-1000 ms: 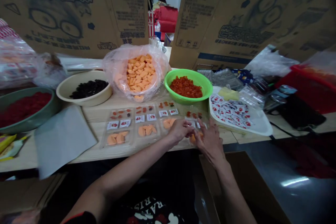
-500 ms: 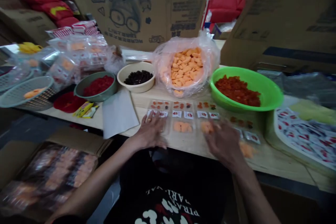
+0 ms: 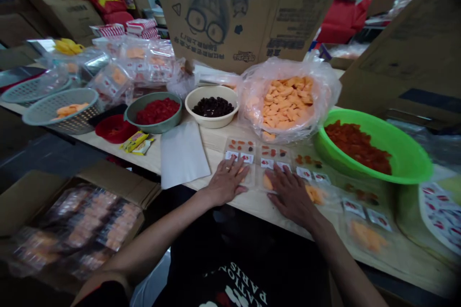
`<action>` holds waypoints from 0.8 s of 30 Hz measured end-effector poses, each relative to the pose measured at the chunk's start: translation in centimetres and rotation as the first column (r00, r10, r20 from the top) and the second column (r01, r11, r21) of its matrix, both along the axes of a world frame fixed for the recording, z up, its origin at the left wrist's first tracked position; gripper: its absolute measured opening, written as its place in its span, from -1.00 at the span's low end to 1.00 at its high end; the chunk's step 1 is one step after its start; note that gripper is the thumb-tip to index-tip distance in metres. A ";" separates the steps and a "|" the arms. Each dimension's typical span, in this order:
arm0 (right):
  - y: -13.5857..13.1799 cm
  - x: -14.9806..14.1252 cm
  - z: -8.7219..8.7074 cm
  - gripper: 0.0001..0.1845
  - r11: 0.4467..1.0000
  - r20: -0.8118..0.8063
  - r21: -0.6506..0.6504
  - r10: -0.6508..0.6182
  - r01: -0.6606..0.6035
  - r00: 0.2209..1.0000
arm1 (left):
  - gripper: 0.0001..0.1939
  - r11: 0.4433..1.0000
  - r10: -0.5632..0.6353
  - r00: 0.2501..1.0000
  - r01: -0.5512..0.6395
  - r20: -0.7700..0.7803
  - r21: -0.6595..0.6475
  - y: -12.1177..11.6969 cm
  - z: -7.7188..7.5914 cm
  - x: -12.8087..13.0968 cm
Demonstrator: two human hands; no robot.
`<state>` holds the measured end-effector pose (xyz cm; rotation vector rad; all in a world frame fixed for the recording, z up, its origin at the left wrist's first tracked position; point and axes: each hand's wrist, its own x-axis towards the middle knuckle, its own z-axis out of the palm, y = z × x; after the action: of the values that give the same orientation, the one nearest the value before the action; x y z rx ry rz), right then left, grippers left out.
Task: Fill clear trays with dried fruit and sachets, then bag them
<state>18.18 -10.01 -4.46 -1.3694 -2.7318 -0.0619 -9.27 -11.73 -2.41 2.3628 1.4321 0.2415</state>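
Observation:
Several clear plastic trays stand in a row along the near table edge. My left hand [image 3: 226,183] lies with fingers spread over the leftmost tray [image 3: 240,145], hiding most of its lower part. My right hand [image 3: 292,196], fingers stretched out flat, rests on the second tray [image 3: 273,152] and covers part of its orange pieces. To the right, a third tray [image 3: 309,159] and a fourth tray [image 3: 362,194] lie uncovered. Small red and dark pieces sit in their upper parts, white printed sachets [image 3: 304,172] in the middle, and orange pieces [image 3: 368,235] below.
Behind the trays stand a bag of orange pieces [image 3: 248,100], a green basin [image 3: 410,153], a cream bowl [image 3: 212,121] of dark pieces and a grey-green bowl [image 3: 158,128] of red pieces. White paper [image 3: 183,158] lies left. An open carton [image 3: 118,184] of packed trays is lower left.
My right hand has shifted left from the third tray to the second and its fingers lie flat. My left hand stays on the leftmost tray. The camera view has turned left.

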 end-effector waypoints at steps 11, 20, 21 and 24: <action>0.2 -4.3 1.6 -0.26 0.997 -0.171 -0.037 -0.071 0.066 0.983 | -0.68 0.915 0.401 0.903 -0.404 0.157 -0.013 -1.3 1.6 -15.3; -0.2 -19.8 5.2 -0.45 0.951 -0.409 -0.194 0.147 -0.243 0.901 | -0.77 0.895 0.427 0.889 -0.442 0.167 0.065 0.0 -1.3 -15.0; 0.0 -21.4 5.5 -0.44 0.949 -0.380 -0.196 0.158 -0.247 0.911 | -0.75 0.890 0.430 0.887 -0.448 0.170 0.083 -0.1 -1.3 -14.9; 1.0 -25.2 5.8 -0.60 0.956 -0.262 -0.224 0.127 -0.188 0.957 | -0.71 0.886 0.427 0.880 -0.454 0.208 0.099 -0.9 -1.1 -15.0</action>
<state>-6.99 -9.02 1.38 -1.1108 -2.6918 0.4427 -24.25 -12.66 -3.49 2.0185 1.9005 0.6846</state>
